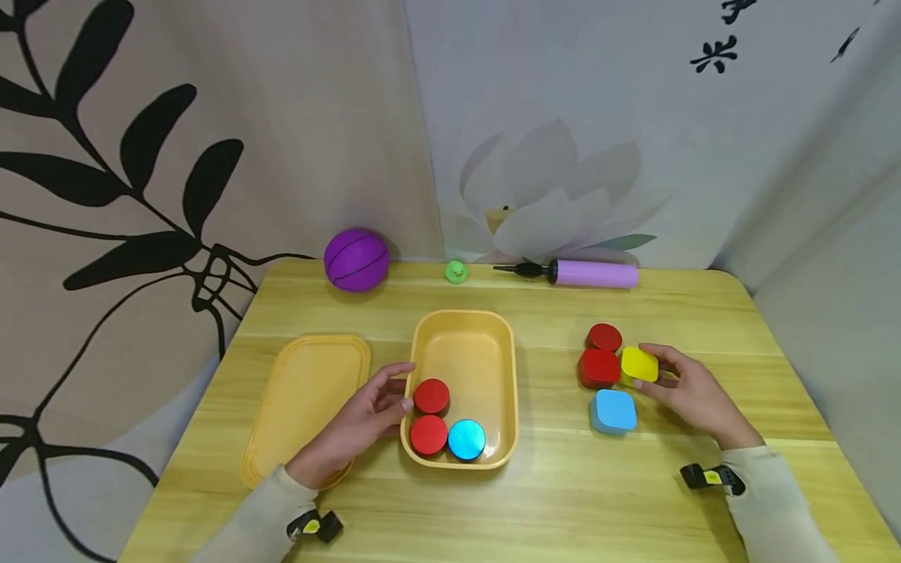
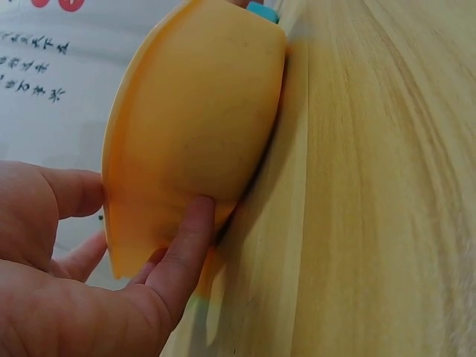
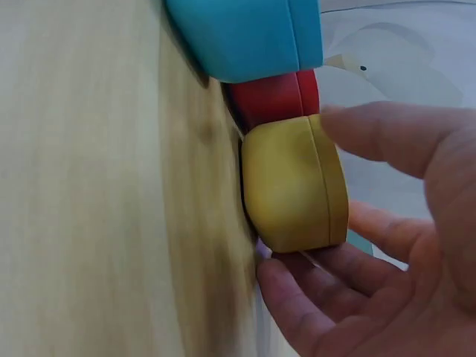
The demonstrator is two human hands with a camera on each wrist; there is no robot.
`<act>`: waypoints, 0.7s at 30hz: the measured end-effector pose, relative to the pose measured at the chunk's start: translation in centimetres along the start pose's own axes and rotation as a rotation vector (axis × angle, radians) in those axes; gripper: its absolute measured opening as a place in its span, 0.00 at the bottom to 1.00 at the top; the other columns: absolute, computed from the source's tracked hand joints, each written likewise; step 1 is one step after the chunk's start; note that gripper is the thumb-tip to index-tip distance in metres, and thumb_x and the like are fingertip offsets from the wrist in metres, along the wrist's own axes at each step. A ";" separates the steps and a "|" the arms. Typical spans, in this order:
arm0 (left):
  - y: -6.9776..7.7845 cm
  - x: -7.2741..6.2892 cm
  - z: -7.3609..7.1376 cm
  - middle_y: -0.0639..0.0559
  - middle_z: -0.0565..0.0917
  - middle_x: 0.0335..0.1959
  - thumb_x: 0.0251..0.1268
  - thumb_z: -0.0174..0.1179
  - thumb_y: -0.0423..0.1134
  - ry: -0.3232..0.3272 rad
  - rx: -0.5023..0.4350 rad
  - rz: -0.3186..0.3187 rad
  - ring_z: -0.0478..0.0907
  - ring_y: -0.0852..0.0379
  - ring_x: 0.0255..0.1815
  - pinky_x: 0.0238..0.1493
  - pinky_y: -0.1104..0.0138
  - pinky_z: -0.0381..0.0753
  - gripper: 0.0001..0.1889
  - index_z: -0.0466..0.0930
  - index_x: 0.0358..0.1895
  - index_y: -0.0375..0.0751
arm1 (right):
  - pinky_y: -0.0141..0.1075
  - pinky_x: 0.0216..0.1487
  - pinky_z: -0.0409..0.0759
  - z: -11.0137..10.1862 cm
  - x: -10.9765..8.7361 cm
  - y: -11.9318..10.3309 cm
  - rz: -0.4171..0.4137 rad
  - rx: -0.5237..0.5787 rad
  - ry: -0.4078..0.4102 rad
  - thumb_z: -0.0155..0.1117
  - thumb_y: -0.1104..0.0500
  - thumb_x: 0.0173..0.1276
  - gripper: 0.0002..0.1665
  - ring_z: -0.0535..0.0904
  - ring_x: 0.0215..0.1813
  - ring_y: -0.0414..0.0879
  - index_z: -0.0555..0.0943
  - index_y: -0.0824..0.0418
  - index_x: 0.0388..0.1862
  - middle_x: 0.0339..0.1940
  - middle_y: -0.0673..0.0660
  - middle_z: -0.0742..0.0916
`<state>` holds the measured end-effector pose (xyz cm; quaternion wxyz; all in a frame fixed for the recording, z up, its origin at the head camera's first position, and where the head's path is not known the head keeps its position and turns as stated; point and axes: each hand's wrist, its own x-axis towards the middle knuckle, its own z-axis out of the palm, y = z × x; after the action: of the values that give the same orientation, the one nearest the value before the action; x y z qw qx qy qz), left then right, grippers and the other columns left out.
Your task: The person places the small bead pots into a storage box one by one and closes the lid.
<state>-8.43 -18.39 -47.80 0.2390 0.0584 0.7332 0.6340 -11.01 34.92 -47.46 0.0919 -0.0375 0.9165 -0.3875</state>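
On the right of the table my right hand grips a small yellow box with rounded corners, thumb and fingers on opposite sides. A seam runs round the box near its top in the right wrist view. Close beside it stand a round red box, a squarish red box and a light blue box. My left hand holds the left side of a yellow-orange tray, thumb at the rim and a finger against the outer wall. Two round red pieces and a round blue piece sit in its near end.
Left of the tray lies a flat yellow lid, partly covered by my left arm. Along the back edge are a purple ball, a small green toy and a purple hand pump. Printed curtains hang behind the wooden table.
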 end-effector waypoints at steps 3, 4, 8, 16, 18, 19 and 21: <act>0.1 0.0 0.1 0.36 0.71 0.72 0.83 0.58 0.43 -0.007 -0.007 0.000 0.77 0.44 0.65 0.54 0.55 0.87 0.32 0.59 0.83 0.55 | 0.47 0.65 0.84 0.0 0.0 0.4 0.006 -0.015 -0.017 0.70 0.46 0.76 0.44 0.78 0.69 0.69 0.65 0.64 0.81 0.76 0.70 0.75; 0.1 0.0 0.1 0.35 0.71 0.73 0.83 0.58 0.43 -0.007 -0.004 0.001 0.77 0.44 0.65 0.55 0.55 0.87 0.32 0.58 0.83 0.54 | 0.41 0.64 0.84 0.0 0.0 0.5 0.003 -0.016 -0.017 0.70 0.46 0.76 0.44 0.79 0.69 0.69 0.65 0.64 0.81 0.75 0.69 0.76; 0.3 -0.1 0.1 0.36 0.71 0.73 0.83 0.58 0.44 -0.008 0.001 0.003 0.77 0.44 0.67 0.56 0.55 0.87 0.32 0.58 0.83 0.54 | 0.20 0.56 0.78 -0.1 0.1 0.7 -0.012 0.003 -0.006 0.70 0.47 0.76 0.43 0.80 0.68 0.68 0.66 0.65 0.80 0.74 0.69 0.77; 0.1 0.0 -0.2 0.36 0.70 0.74 0.83 0.58 0.46 -0.014 -0.004 -0.008 0.76 0.44 0.68 0.56 0.55 0.87 0.32 0.57 0.83 0.56 | 0.16 0.53 0.74 -0.4 0.1 0.5 0.009 -0.003 0.005 0.70 0.45 0.76 0.44 0.79 0.68 0.68 0.66 0.64 0.80 0.73 0.70 0.77; 0.1 0.0 -0.2 0.36 0.70 0.74 0.83 0.59 0.46 -0.018 -0.007 -0.007 0.76 0.43 0.68 0.57 0.54 0.87 0.33 0.57 0.83 0.56 | 0.14 0.52 0.73 -0.5 -0.1 0.3 0.011 0.006 0.015 0.70 0.46 0.76 0.43 0.79 0.68 0.68 0.66 0.64 0.80 0.72 0.70 0.78; 0.2 0.0 -0.2 0.36 0.70 0.74 0.83 0.58 0.45 -0.021 -0.010 -0.004 0.77 0.43 0.68 0.57 0.54 0.87 0.33 0.57 0.83 0.56 | 0.14 0.51 0.73 -0.6 -0.2 0.2 0.012 0.014 0.018 0.71 0.46 0.76 0.43 0.79 0.68 0.69 0.66 0.64 0.80 0.72 0.70 0.78; 0.2 -0.1 -0.2 0.36 0.70 0.74 0.83 0.58 0.45 -0.022 -0.010 -0.003 0.77 0.43 0.68 0.56 0.54 0.87 0.32 0.57 0.83 0.56 | 0.14 0.50 0.75 -0.9 -0.3 -0.2 0.007 0.032 0.030 0.71 0.47 0.76 0.43 0.79 0.67 0.69 0.66 0.65 0.80 0.72 0.70 0.78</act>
<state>-8.49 -18.55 -47.55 0.2482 0.0633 0.7275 0.6365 -10.93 35.45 -46.69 0.0799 -0.0270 0.9117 -0.4022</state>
